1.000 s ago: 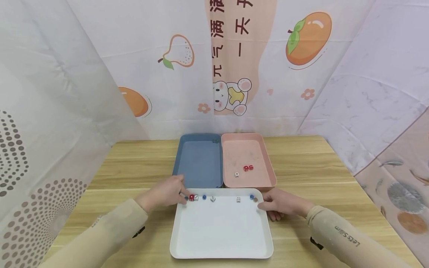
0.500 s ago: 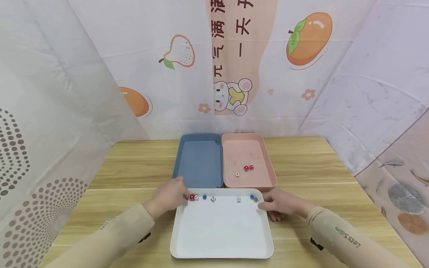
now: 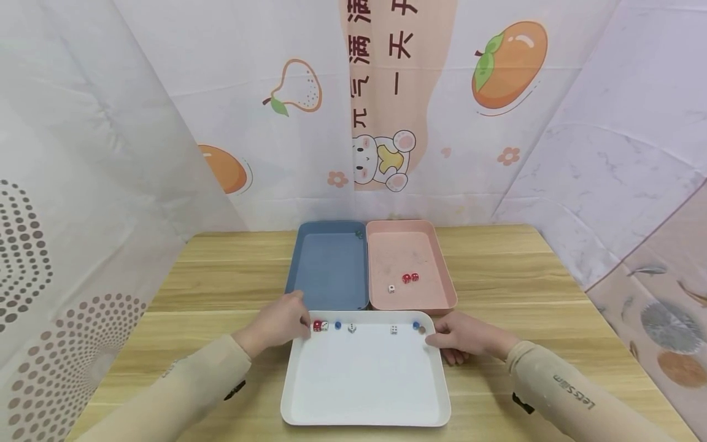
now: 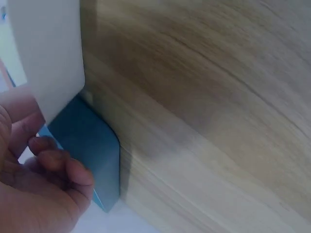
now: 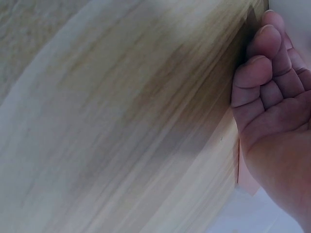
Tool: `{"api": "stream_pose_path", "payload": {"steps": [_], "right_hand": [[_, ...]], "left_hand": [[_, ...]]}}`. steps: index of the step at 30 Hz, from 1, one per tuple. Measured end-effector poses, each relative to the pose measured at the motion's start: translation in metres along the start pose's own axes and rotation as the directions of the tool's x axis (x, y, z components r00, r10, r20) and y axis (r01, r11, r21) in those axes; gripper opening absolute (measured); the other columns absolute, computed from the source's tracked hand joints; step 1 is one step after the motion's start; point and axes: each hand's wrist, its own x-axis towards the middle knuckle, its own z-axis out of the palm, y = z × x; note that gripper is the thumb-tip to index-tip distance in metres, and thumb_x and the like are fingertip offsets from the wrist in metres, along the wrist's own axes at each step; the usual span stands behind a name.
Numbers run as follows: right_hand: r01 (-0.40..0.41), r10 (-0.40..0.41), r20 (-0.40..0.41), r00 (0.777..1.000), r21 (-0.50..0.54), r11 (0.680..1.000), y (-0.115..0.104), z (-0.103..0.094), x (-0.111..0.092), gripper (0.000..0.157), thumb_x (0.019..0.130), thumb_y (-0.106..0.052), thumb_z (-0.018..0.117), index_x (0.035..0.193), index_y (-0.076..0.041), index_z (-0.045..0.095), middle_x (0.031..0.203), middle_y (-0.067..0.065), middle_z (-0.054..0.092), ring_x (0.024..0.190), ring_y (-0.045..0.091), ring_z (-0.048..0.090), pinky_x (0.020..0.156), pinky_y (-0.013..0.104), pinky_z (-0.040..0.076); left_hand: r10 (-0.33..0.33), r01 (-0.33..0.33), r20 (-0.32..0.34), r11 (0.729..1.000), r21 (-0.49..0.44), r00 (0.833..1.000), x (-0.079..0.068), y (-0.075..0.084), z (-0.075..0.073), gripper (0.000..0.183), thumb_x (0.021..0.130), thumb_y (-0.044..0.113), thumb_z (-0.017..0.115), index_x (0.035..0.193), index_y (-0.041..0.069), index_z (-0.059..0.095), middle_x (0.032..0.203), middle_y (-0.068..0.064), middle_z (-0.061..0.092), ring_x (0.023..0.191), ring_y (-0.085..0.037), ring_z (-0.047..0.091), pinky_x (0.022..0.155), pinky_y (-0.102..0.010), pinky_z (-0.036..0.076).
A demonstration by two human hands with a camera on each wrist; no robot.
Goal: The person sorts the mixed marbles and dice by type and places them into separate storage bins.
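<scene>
My left hand (image 3: pixel 280 320) reaches over the back left corner of the white tray (image 3: pixel 366 380), its fingertips together where a small blue piece was; they pinch and cover it. In the left wrist view, the left hand's other fingers (image 4: pixel 53 160) curl outside the tray wall. My right hand (image 3: pixel 466 334) grips the tray's right rim, with fingers (image 5: pixel 255 73) curled outside. Along the tray's back edge lie a red die (image 3: pixel 317 326), a white die (image 3: pixel 324 326), blue pieces (image 3: pixel 338 325), more white dice (image 3: pixel 394 329) and a brownish piece (image 3: pixel 422 330) near the right fingertips.
Behind the white tray stand a blue tray (image 3: pixel 330 270) with small dark green pieces (image 3: pixel 359 234) and a pink tray (image 3: pixel 409 245) with two red dice (image 3: pixel 410 278) and a white die (image 3: pixel 391 288). All sit on a wooden table (image 3: pixel 497 270) before a printed curtain.
The left fingertips have closed over the leftmost blue piece, which was visible earlier and is now hidden. My right hand and the trays stay practically where they were.
</scene>
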Motion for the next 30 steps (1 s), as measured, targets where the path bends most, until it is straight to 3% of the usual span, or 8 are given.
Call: {"api": "stream_pose_path", "payload": {"steps": [3,9,17,24,30], "right_hand": [[0.003,-0.003,0.002,1.0,0.006,1.0,0.0,0.0,0.0,0.038,0.091,-0.038,0.058,0.068,-0.007,0.061,0.052,0.007,0.059,0.041,0.014,0.047,0.037,0.023,0.036],[0.017,-0.018,0.018,1.0,0.03,0.999,-0.001,-0.001,-0.001,0.036,0.091,-0.035,0.058,0.069,-0.008,0.061,0.051,0.01,0.06,0.041,0.015,0.047,0.036,0.026,0.038],[0.01,-0.01,0.022,1.0,0.032,0.999,0.0,-0.001,-0.001,0.035,0.092,-0.035,0.057,0.069,-0.008,0.061,0.052,0.011,0.06,0.041,0.014,0.048,0.037,0.026,0.039],[0.012,-0.013,0.032,0.999,0.026,1.0,0.0,-0.001,0.001,0.035,0.092,-0.035,0.056,0.07,-0.009,0.062,0.052,0.009,0.06,0.04,0.012,0.048,0.037,0.025,0.038],[0.024,-0.025,0.038,0.999,0.023,0.999,0.0,-0.001,0.001,0.035,0.092,-0.035,0.056,0.07,-0.009,0.062,0.052,0.008,0.06,0.04,0.013,0.048,0.037,0.025,0.038]], "left_hand": [[-0.003,0.006,0.04,0.997,-0.073,0.999,0.001,-0.002,-0.005,0.005,0.073,0.015,0.078,0.07,0.016,0.074,0.078,0.004,0.047,0.068,-0.01,0.046,0.059,-0.025,0.043],[-0.082,0.1,0.11,0.98,-0.17,0.991,0.011,0.004,-0.021,0.008,0.075,0.018,0.077,0.07,0.023,0.072,0.087,0.0,0.049,0.081,-0.017,0.049,0.065,-0.03,0.045],[-0.049,0.061,0.092,0.989,-0.133,0.995,0.034,0.0,-0.037,0.004,0.078,0.024,0.075,0.077,0.02,0.074,0.086,0.001,0.049,0.079,-0.014,0.051,0.065,-0.029,0.046],[-0.085,0.102,0.094,0.977,-0.185,0.992,0.057,-0.012,-0.044,0.009,0.082,0.022,0.072,0.086,0.015,0.075,0.095,-0.002,0.052,0.085,-0.017,0.052,0.069,-0.031,0.047],[-0.122,0.131,0.056,0.974,-0.184,0.991,0.081,-0.019,-0.046,0.008,0.084,0.021,0.07,0.087,0.016,0.075,0.105,-0.004,0.058,0.096,-0.021,0.055,0.075,-0.035,0.049]]}}
